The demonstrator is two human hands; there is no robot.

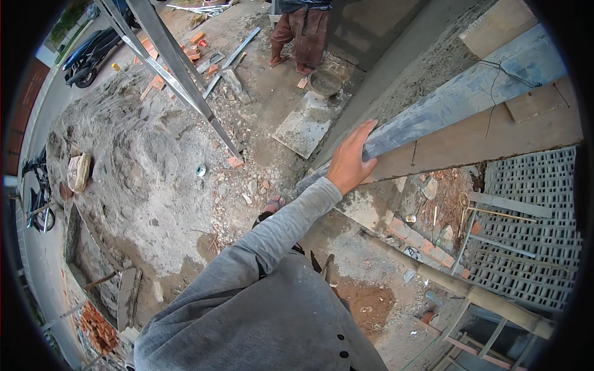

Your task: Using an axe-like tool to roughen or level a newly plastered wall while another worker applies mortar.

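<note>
My left hand point(354, 162) lies across a long blue-grey plank point(445, 99) with worn paint. Its fingers are stretched out toward the plastered wall, and the thumb stands apart on the plank's other side. A brown board point(458, 139) runs along the plank's lower side, with thin wire looped around both farther up. My grey-sleeved left forearm point(297, 213) reaches up from the lower left. My right hand is out of view. Beyond my left hand, a bowl of wet mortar point(325, 82) stands by a mortar-smeared flat board point(307, 123) on the ground.
A person point(303, 34) stands barefoot near the bowl. Metal ladder legs point(185, 80) rise at upper left beside a large sand heap point(142, 154). Rubble and broken bricks litter the ground. Grey perforated blocks point(526, 229) and a wooden frame point(495, 321) lie at right. Motorbikes point(93, 55) stand farther off.
</note>
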